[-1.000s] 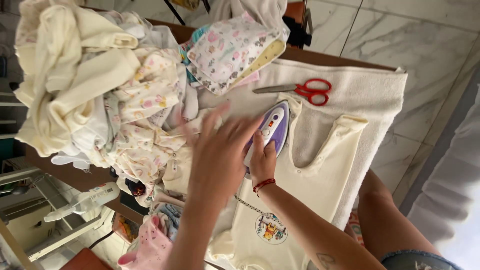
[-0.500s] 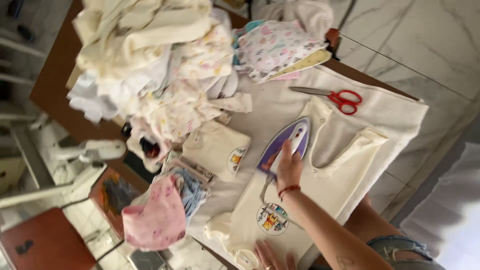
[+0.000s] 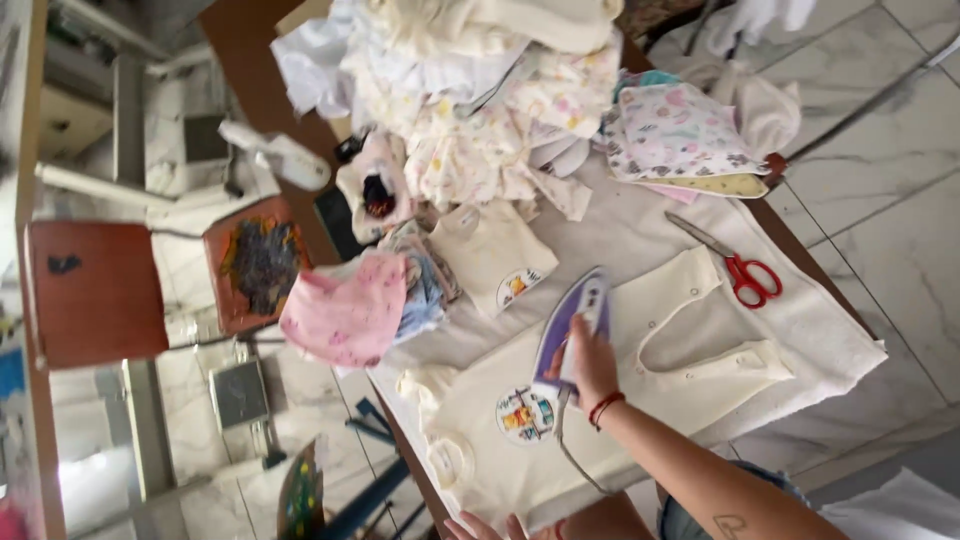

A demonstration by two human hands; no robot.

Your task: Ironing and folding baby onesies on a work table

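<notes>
My right hand, with a red cord bracelet on the wrist, grips the handle of a purple and white iron. The iron rests flat on a cream baby garment spread over a white cloth on the table. A colourful round patch on the garment lies just beside the iron's rear. Only the fingers of my left hand show, spread at the bottom edge by the garment's lower end. The iron's cord trails down towards me.
Red-handled scissors lie on the cloth past the garment. A folded cream piece and a pink cloth sit at the table's edge. A heap of baby clothes and a patterned folded stack fill the far end. A red-brown chair stands on the floor beyond.
My left hand has pulled back from the clothes heap to the garment's near end. The iron has stayed on the cream garment, and the view has swung to show more floor.
</notes>
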